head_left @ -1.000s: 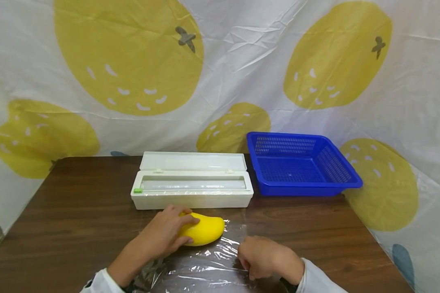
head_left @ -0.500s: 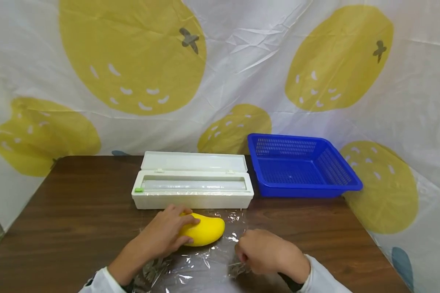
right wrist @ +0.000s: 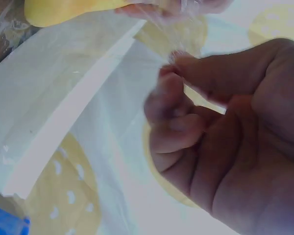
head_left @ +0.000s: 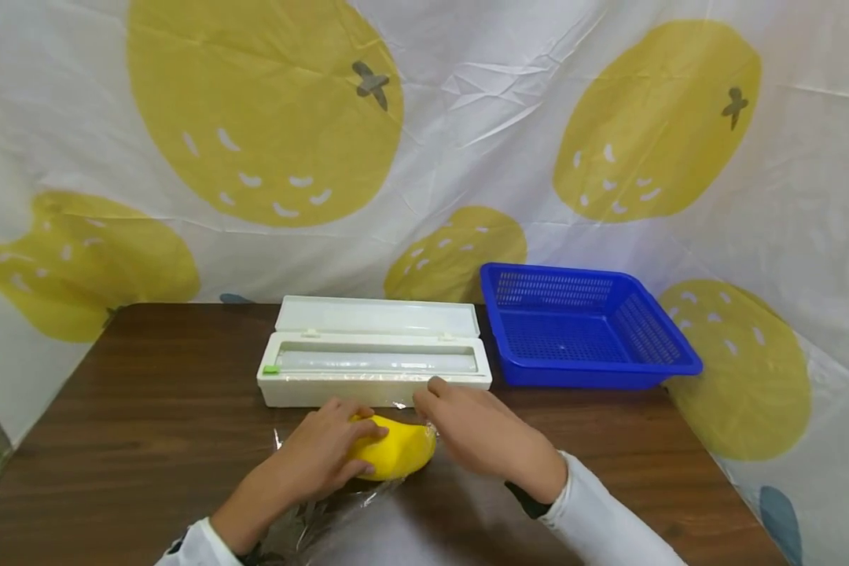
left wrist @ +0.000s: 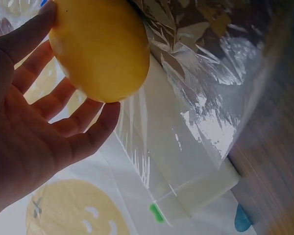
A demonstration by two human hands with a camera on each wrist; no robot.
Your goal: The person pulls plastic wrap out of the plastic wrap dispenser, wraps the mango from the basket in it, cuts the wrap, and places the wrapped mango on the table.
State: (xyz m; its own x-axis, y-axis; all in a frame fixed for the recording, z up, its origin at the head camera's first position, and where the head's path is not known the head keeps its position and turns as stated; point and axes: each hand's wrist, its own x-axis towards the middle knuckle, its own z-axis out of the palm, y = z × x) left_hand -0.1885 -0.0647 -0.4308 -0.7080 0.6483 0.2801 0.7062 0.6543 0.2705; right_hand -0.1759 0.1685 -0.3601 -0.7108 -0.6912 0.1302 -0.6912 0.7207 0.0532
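Observation:
A yellow mango [head_left: 402, 452] lies before me on the brown table, at the front of the white dispenser box. My left hand [head_left: 314, 452] grips its left end, thumb and fingers round it. Clear plastic wrap [left wrist: 206, 105] runs from the box and lies under and about the mango. Between thumb and forefinger my right hand [right wrist: 220, 117] pinches a bunched edge of that wrap, close to the mango's right tip. The wrap is stretched from the right fingers toward the mango in the right wrist view. Part of the mango is hidden behind the left fingers.
The long white dispenser box [head_left: 368, 393] stands with its lid up and a roll of film [head_left: 375, 361] inside. A blue plastic basket [head_left: 594, 369] is at the back right. Behind the table hangs a white cloth [head_left: 481, 157] with yellow fruit prints.
My right hand has lifted and moved away from me and left, drawing the wrap from the table up to the mango's right side. The left hand stays on the mango.

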